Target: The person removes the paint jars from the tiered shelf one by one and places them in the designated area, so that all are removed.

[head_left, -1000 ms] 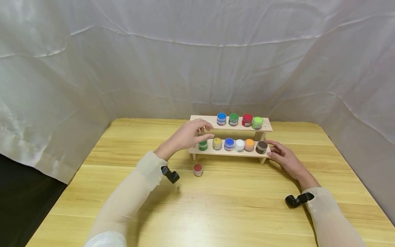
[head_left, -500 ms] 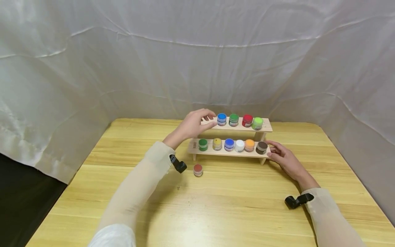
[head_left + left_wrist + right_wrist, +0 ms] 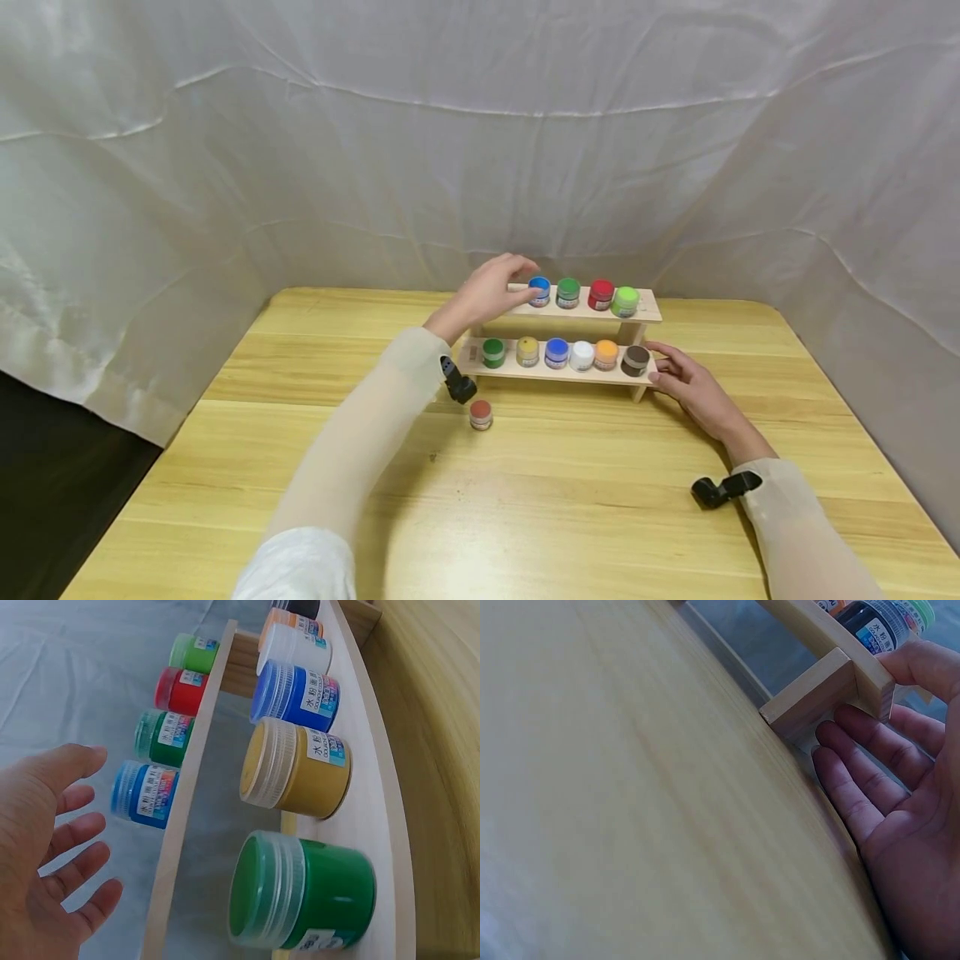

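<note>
A two-tier wooden rack [image 3: 480, 367] holds paint jars on both tiers. My left hand [image 3: 491, 292] is over the upper tier's left end, thumb and fingers spread around the blue paint jar [image 3: 538, 293]; in the left wrist view a small gap shows between the hand [image 3: 56, 840] and that blue jar [image 3: 146, 793]. My right hand [image 3: 693, 390] grips the lower tier's right end beside the dark brown jar [image 3: 635, 360]. In the right wrist view its thumb lies on the board's end [image 3: 870, 682], fingers curled beneath. A red-brown jar [image 3: 481, 415] stands on the table in front of the rack.
Green, red and light green jars [image 3: 626, 302] stand further right on the upper tier. Below are green, ochre [image 3: 527, 351], blue, white and orange jars. The wooden table [image 3: 570, 500] meets a pale cloth backdrop [image 3: 480, 167] behind.
My left hand has moved up and right, from above the lower green jar to the upper blue jar. My right hand stays at the rack's end. The jars have not moved.
</note>
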Tool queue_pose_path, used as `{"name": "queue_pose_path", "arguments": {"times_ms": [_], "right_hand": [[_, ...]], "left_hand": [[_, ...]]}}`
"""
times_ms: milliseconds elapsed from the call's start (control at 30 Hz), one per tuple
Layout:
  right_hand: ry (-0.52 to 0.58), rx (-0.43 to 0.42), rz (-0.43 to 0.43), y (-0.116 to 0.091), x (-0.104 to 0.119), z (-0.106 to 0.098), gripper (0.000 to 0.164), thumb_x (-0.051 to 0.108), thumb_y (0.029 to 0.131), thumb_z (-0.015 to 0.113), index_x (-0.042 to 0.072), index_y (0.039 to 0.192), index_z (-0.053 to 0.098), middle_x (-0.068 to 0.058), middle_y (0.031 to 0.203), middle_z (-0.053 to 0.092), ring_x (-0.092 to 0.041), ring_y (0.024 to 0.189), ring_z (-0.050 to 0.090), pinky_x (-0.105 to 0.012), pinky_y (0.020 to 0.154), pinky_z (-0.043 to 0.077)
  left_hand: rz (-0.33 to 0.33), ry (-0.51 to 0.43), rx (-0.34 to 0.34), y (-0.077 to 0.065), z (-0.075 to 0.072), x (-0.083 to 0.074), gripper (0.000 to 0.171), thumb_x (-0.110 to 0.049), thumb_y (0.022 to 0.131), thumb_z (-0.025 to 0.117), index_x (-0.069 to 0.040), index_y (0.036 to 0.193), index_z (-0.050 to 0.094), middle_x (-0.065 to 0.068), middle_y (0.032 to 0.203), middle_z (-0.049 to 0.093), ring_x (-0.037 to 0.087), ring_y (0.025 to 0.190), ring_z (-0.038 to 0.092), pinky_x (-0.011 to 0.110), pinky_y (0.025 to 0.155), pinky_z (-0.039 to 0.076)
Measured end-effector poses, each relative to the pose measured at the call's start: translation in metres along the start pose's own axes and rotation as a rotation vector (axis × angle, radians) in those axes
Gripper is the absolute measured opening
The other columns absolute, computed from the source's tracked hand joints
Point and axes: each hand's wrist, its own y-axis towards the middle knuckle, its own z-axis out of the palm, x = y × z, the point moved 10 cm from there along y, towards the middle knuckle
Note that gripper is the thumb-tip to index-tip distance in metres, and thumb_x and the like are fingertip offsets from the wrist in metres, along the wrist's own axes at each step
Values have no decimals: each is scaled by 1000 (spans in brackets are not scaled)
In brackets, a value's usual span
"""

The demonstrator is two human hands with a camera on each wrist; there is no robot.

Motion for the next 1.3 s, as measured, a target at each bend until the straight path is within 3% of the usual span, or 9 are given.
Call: {"name": "queue_pose_path", "arguments": {"times_ms": [367,600,933,1300], "right_hand": [[-31,-12,23,0,-2,-2,60,7,102,51,-7,151,20,-3,113,59,-7,103,61,-18,88,49],[-54,-26,23,0,-1,-4,60,7,101,52,-7,151,21,-3,112,60,-7,103,61,-17,87,48],[-33,-24,14,-1,-1,-4,59,5,101,52,-6,151,23,-3,111,61,-8,101,62,-18,86,49],[-8,-16,-2,-1,0,-3,58,4,101,52,-7,150,23,-4,111,61,-8,102,62,-19,87,49]], "left_hand": [[-83,-16,83,12,17,5,51,-38,93,67,-13,136,57,1,124,57,16,113,53,32,99,43],[-91,30,120,15,23,6,50,-38,93,66,-14,136,57,2,125,57,15,110,53,31,97,44],[-106,-31,88,9,20,8,45,-38,90,71,-14,127,61,-2,113,61,13,102,55,30,92,46],[-79,-73,67,-10,7,5,41,-38,89,73,-14,121,62,-3,108,62,14,100,57,31,85,49]]}}
